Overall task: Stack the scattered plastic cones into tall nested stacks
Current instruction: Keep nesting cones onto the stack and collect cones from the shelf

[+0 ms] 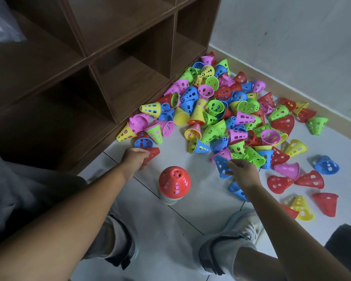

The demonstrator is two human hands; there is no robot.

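Note:
A nested stack of cones (174,184) with a red cone on top stands on the floor between my arms. My left hand (134,157) grips a red cone (152,153) lying on the tiles beside a blue one (143,142). My right hand (244,173) holds a blue cone (221,165) by its rim, lifted a little at the near edge of the pile. A large heap of perforated plastic cones (221,110) in red, blue, green, yellow and pink spreads across the floor beyond both hands.
A dark wooden cubby shelf (101,63) stands at the left, its base touching the pile. A grey wall with a skirting board (292,92) bounds the right. My shoes (241,230) and knees are close below the stack. Loose cones (312,180) lie to the right.

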